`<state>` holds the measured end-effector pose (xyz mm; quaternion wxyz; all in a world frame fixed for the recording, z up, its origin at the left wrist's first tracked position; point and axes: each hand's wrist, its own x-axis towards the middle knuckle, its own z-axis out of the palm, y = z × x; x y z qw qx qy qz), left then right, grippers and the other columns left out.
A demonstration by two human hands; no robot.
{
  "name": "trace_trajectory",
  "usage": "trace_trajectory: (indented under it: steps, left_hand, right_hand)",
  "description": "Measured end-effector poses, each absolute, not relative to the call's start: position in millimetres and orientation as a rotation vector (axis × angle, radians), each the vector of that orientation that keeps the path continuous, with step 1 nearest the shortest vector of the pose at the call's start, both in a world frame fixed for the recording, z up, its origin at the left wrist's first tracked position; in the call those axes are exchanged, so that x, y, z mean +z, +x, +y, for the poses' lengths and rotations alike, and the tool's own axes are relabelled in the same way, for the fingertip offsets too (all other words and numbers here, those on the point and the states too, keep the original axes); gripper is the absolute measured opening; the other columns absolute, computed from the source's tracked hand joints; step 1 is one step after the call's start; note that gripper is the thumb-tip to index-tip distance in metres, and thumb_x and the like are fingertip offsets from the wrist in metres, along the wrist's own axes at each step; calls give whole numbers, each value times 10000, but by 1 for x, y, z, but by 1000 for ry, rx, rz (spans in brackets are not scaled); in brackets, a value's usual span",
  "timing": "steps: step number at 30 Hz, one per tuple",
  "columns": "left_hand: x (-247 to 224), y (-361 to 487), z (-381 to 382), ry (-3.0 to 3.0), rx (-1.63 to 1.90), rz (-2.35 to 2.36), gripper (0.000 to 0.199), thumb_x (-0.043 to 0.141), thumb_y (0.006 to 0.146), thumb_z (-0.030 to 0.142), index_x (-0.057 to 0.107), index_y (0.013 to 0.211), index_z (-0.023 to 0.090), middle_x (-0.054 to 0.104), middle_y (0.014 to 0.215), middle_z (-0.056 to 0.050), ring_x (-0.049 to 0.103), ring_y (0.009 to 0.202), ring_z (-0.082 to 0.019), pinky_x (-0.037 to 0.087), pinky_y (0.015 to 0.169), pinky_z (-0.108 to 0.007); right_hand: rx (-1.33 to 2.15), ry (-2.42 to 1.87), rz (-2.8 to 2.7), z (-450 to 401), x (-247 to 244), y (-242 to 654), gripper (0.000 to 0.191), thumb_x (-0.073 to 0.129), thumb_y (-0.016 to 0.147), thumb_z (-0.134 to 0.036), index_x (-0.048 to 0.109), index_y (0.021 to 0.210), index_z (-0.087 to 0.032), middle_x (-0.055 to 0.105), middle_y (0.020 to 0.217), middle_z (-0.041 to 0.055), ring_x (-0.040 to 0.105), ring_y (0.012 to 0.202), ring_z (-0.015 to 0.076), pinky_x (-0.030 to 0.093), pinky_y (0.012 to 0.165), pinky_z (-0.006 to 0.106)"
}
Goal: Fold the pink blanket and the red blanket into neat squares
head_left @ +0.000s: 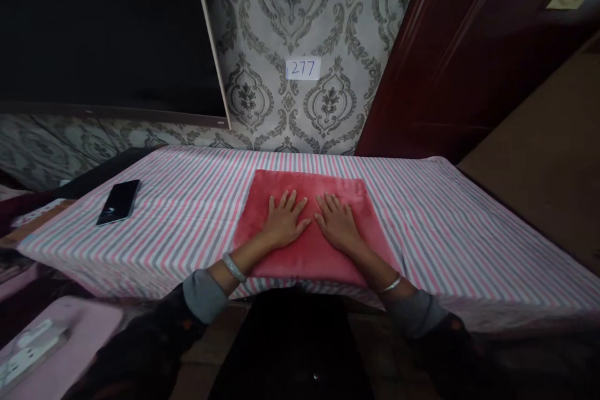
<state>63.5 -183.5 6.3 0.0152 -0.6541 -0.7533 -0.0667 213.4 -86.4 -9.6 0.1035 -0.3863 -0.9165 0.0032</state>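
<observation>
Pressing down flat and open, the left hand [284,220] and right hand [336,222] lie side by side, fingers spread, on a folded plush red towel [312,259]. It sits directly beneath both palms on a striped sheet [422,231], its longer axis running side to side.

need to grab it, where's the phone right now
In the head view, the black phone lies near the left end of the striped sheet, to the left of the red towel.
</observation>
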Motion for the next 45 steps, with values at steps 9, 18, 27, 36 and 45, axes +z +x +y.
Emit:
trace_trajectory:
  steps: [9, 18, 27, 36, 45]
  left_hand:
    - [-8, 66, -183, -2022, -109, -2309, 633, 325, 1025, 531, 369, 1578, 227, 280, 1666, -159, 194, 1555, -365, 163, 1199, -701]
    - [-6, 65, -182, -1998, -146, -2293, 627, 313, 1029, 537, 370, 1576, 238, 268, 1671, -154, 180, 1560, -356, 171, 1199, -695]
    - [15, 65, -242, -1912, -236, -2382, 598, 381, 1009, 546, 463, 1528, 260, 394, 1620, -129, 271, 1528, -370, 173, 1223, -650]
    - [-12, 68, -263, -1771, -202, -2409, 633, 396, 992, 559, 425, 1554, 268, 392, 1615, -152, 273, 1520, -406, 197, 1189, -688]
    - [-8, 65, -264, -1759, -202, -2386, 625, 384, 999, 560, 442, 1543, 259, 396, 1612, -157, 280, 1520, -396, 216, 1187, -677]
  right_hand:
    - [-61, -1117, -2707, -94, -23, 214, 548, 343, 1046, -347, 422, 1555, -162, 359, 1619, 137, 272, 1512, 301, 238, 1195, 552]
    - [1, -1162, -2722, -96, -12, 212, 562, 344, 1051, -347, 364, 1585, -171, 285, 1651, 125, 240, 1528, 275, 224, 1213, 523]
    - [86, -1192, -2712, -132, -11, 265, 553, 335, 1060, -452, 365, 1585, -281, 345, 1634, 94, 265, 1518, 293, 260, 1183, 569]
    - [-132, -1180, -2586, -150, -39, 278, 524, 382, 1043, -423, 467, 1531, -250, 383, 1613, 105, 305, 1485, 314, 253, 1173, 559]
    - [-117, -1181, -2547, -149, -41, 277, 525, 389, 1039, -419, 479, 1522, -234, 389, 1609, 114, 322, 1479, 310, 254, 1177, 554]
